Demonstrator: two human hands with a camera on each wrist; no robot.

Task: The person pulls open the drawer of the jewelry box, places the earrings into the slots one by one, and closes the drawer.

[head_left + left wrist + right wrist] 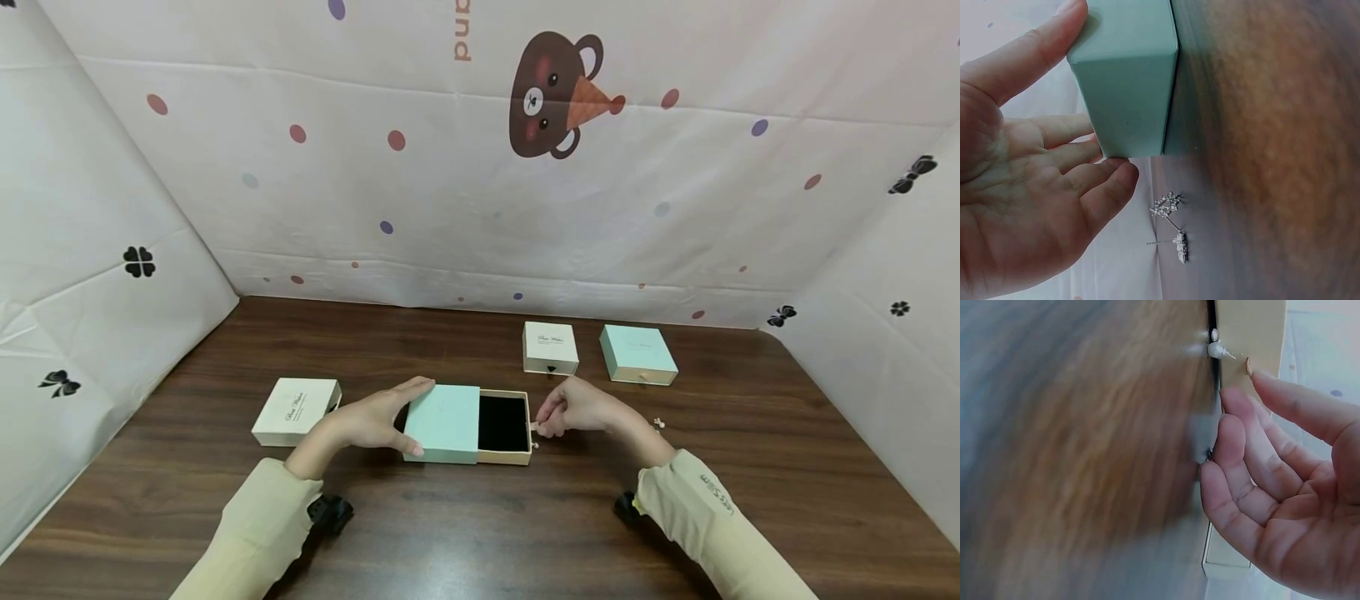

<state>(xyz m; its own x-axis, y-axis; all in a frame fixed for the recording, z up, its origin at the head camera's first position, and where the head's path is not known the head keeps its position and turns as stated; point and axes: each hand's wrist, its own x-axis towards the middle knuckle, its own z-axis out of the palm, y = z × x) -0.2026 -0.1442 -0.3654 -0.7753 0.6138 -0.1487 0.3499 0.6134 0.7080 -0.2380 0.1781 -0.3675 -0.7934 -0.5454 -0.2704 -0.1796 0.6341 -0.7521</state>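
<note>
The partly open mint box (441, 425) lay on the tabletop (450, 533), its cream drawer (504, 457) jutting rightward; the left hand (366, 421) gripped the box's left end, the right hand (579, 408) pinched the pull tab (534, 426), and a white box (295, 412) sat left of the mint box

A white box (550, 346) and green box (639, 350) sit near the table's (450, 542) back edge, another white box (294, 408) toward its left edge. A cloth (450, 192) behind shows a bear (546, 98).
</note>
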